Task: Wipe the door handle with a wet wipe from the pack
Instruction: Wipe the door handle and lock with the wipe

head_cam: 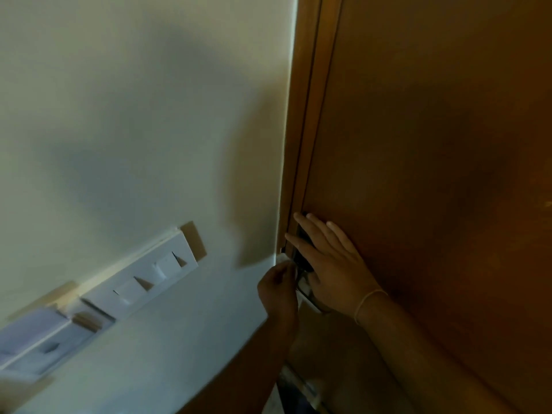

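The view is blurred. On the left edge of the brown wooden door (433, 130), a dark door handle (302, 258) shows only in part, with a pale metal piece just below it. My right hand (331, 264) lies flat over it with fingers spread and straight, and a thin band circles the wrist. My left hand (279, 289) is curled shut right beside the handle at the door frame. A small white piece, seemingly the wet wipe (281, 259), pokes out above its fingers. No wipe pack is in sight.
The wooden door frame (303, 115) runs up along the door's left side. A pale wall (134, 115) fills the left, carrying a white switch plate (149, 279) and a second white plate (38, 339) lower left.
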